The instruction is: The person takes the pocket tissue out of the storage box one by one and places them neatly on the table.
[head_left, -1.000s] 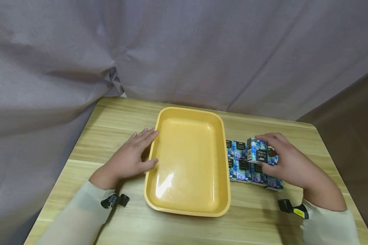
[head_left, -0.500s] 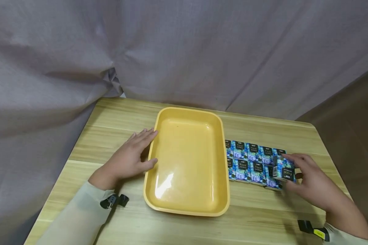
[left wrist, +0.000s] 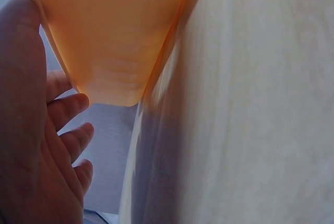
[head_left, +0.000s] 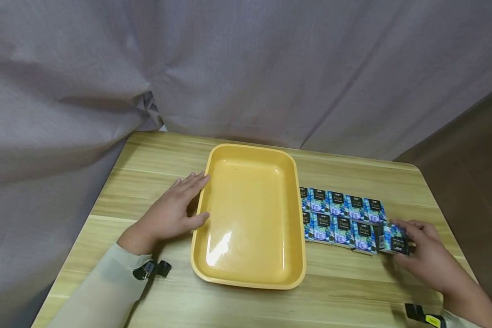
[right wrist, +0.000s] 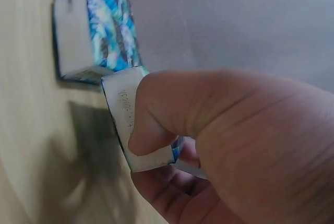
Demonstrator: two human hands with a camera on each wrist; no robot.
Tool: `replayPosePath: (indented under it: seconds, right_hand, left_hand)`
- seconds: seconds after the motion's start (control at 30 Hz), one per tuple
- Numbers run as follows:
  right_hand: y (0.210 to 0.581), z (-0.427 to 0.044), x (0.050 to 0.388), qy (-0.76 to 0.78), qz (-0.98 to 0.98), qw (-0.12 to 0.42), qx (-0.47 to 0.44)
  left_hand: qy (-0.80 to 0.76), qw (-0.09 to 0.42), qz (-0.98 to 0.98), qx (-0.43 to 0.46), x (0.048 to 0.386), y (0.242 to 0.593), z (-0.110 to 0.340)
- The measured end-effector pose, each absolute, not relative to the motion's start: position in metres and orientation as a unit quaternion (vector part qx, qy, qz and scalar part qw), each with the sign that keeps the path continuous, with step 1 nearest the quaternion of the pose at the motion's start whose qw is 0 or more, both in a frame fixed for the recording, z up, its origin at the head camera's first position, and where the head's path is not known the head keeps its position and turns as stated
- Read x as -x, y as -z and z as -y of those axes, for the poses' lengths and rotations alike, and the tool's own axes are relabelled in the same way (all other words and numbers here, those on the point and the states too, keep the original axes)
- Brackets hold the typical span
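Note:
Between the thumb and fingers of my right hand [head_left: 428,255] is a small blue floral box [head_left: 393,238], pinched at the right end of the front row. In the right wrist view its white side [right wrist: 128,114] with printed digits faces the camera, and it looks slightly tilted beside a neighbouring box [right wrist: 107,25]. Two rows of matching boxes [head_left: 337,203] with black labels lie right of a yellow tray [head_left: 302,246]. On the tray's left rim rests my left hand [head_left: 168,214], its fingers spread and fairly straight. Seen from the left wrist, the fingertips touch the tray's edge [left wrist: 104,51].
The wooden table [head_left: 352,296] carries the tray and the boxes. A grey curtain [head_left: 246,68] hangs behind the back edge and along the left side. At the right is a darker brown cloth [head_left: 467,159]. Part of the leftmost boxes is hidden by the tray's rim.
My right hand has carried the pinched box rightward and lower, from above the rows to the front row's right end. My left hand and the tray have stayed nearly still.

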State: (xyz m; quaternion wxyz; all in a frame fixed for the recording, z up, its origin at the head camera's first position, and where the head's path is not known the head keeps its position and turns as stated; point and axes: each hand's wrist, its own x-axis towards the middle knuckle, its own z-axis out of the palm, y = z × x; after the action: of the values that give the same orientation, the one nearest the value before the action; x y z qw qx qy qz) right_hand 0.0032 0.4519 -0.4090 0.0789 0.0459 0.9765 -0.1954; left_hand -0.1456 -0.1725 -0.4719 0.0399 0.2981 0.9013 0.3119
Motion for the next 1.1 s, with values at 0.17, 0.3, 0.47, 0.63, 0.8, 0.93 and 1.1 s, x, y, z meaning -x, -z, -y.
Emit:
replayPosePath:
  seconds: [0.17, 0.3, 0.47, 0.63, 0.8, 0.93, 1.1]
  right_hand:
    - [0.418, -0.455, -0.004, 0.188, -0.977, 0.088, -0.052]
    - [0.424, -0.454, -0.004, 0.186, -0.978, 0.080, -0.046]
    - [0.430, -0.453, -0.004, 0.182, -0.981, 0.062, -0.035]
    - [0.433, -0.453, -0.003, 0.180, -0.982, 0.047, -0.030]
    - [0.435, -0.453, -0.002, 0.186, -0.981, 0.050, -0.029]
    - [0.436, -0.453, -0.002, 0.195, -0.978, 0.060, -0.033]
    - [0.436, -0.452, -0.003, 0.205, -0.975, 0.070, -0.041]
  left_hand:
    - [-0.314, 0.040, -0.900, -0.300, 0.146, 0.472, 0.173]
    - [-0.318, 0.041, -0.899, -0.299, 0.147, 0.472, 0.174]
    - [-0.320, 0.040, -0.898, -0.301, 0.148, 0.473, 0.173]
    - [-0.320, 0.037, -0.897, -0.302, 0.149, 0.473, 0.173]
    - [-0.323, 0.034, -0.896, -0.303, 0.148, 0.473, 0.173]
    - [-0.324, 0.030, -0.895, -0.305, 0.148, 0.473, 0.173]
    - [-0.320, 0.032, -0.897, -0.305, 0.148, 0.475, 0.173]
